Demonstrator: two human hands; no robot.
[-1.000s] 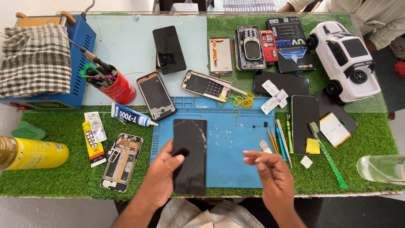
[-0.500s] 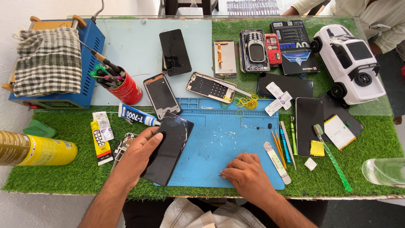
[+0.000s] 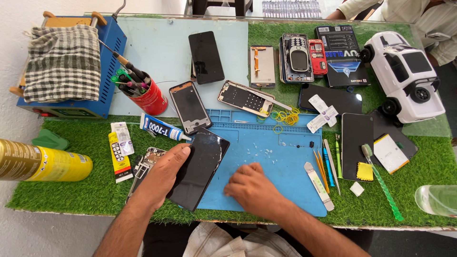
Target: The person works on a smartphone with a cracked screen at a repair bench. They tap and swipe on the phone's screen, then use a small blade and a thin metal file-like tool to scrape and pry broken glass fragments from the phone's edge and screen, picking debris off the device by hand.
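My left hand [image 3: 164, 173] grips a black phone screen panel [image 3: 202, 166] by its left edge, and the panel lies tilted across the left border of the blue work mat [image 3: 271, 143]. My right hand [image 3: 250, 188] rests palm down on the mat, its fingers curled and pressed on the surface among small white specks. An opened phone body [image 3: 145, 164] showing its inner parts lies on the green turf just under my left hand.
A glue tube [image 3: 159, 128], a yellow packet [image 3: 116, 159], a gold spray can [image 3: 45, 162] and a red cup of tools [image 3: 147, 97] stand left. Tweezers and pry tools [image 3: 323, 166], a dark phone [image 3: 357, 143], a toothbrush [image 3: 381, 183] and a white toy car [image 3: 404, 76] lie right. Phone frames [image 3: 245, 97] sit behind.
My left hand has slid the screen panel from the middle of the mat to its left edge. My right hand has dropped from open and raised to palm down on the mat.
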